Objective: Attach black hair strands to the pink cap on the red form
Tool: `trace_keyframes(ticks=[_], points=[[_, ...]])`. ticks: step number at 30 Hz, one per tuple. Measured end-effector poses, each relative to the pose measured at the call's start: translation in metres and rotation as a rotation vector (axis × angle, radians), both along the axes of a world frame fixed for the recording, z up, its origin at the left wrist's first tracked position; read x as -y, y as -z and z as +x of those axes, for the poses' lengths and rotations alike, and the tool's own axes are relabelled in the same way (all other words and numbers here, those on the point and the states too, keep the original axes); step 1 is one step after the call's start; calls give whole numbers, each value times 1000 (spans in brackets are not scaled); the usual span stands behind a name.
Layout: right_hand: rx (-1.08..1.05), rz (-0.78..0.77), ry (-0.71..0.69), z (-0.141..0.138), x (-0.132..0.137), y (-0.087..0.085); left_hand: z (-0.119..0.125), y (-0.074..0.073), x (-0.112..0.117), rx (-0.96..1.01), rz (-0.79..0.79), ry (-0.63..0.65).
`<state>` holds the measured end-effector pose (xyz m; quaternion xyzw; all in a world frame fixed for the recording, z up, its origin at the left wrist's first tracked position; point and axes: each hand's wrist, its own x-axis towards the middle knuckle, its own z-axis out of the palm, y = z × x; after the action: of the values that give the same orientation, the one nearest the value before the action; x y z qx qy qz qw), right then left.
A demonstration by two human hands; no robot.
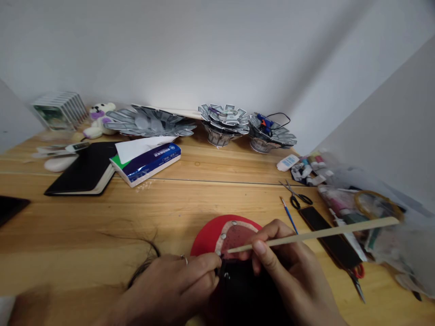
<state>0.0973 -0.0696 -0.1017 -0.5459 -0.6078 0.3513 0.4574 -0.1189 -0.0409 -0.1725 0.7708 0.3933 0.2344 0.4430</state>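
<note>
Bare surface (149, 213) lies ahead of the left hand (176, 280), up to the black notebook (81, 170) and tissue pack (152, 165), which bar the way. Straight ahead of both hands, a broad lane runs to the grey petalled bowls (220, 136). Past the right hand (288, 267), the paintbrush (289, 216), scissors (292, 192), black case (340, 251) and plastic bags (401, 253) crowd the side; the pale stick (326, 233) juts that way too.
</note>
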Motion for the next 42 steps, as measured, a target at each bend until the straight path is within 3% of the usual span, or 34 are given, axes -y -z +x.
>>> trace_keyframes(ticks=[4, 9, 13, 15, 25, 31, 37, 42], points=[[-84, -87, -48, 1, -1, -2, 3, -7, -3, 94, 105, -22], [-161, -173, -59, -1, -3, -3, 6, -24, -8, 402, -339, -57], [-131, -200, -57, -1, -3, -5, 7, -21, -10, 520, -679, -93], [-118, -196, -66, 0, -2, -4, 7, -19, -11, 549, -744, -117], [-28, -115, -92, 0, 0, -2, 3, -29, -9, 596, -729, -100], [-61, -131, -74, 2, 3, 1, 7, -29, -10, 514, -613, -188], [-49, -112, -83, -1, 2, 3, 6, -36, -7, 508, -659, -159], [15, -44, -144, -1, 1, -2, 1, -40, -4, 417, -525, -113]])
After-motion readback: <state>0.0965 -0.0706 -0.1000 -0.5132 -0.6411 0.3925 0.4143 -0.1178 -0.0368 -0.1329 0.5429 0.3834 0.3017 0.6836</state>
